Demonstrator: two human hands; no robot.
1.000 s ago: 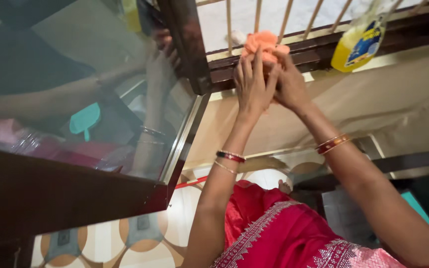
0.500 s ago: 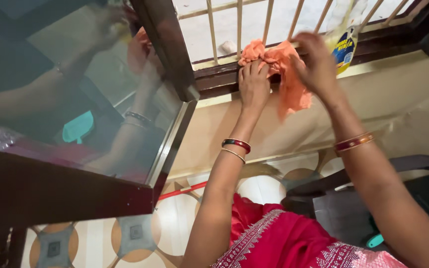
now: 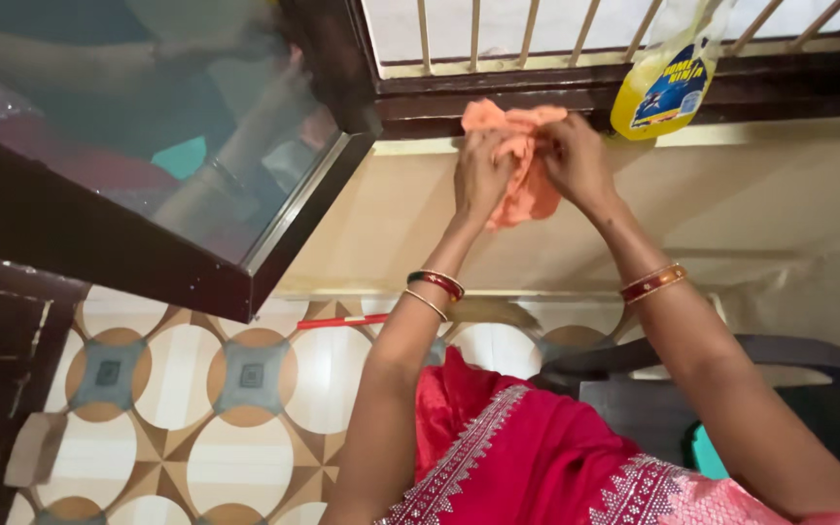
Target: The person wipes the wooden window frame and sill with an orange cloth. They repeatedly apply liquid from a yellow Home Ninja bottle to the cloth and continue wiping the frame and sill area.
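At ten o'clock an open window pane point(image 3: 148, 126) in a dark frame reflects the person's arms. Below it lies patterned floor point(image 3: 196, 389). Near centre, at twelve o'clock, the left hand point(image 3: 481, 175) grips an orange cloth point(image 3: 522, 156), fingers closed on its left part. The right hand point(image 3: 576, 160) clutches the cloth's right edge. The cloth hangs between both hands, just under the dark sill point(image 3: 585, 97). At one o'clock a yellow bottle point(image 3: 668, 83) stands on the sill.

Orange cloth point(image 3: 522, 165) is looking soft, matt, crumpled; sill point(image 3: 576, 97) is showing dark glossy wood; bottle point(image 3: 668, 83) is reading as shiny yellow plastic (window pane point(image 3: 177, 146): smooth reflective glass).
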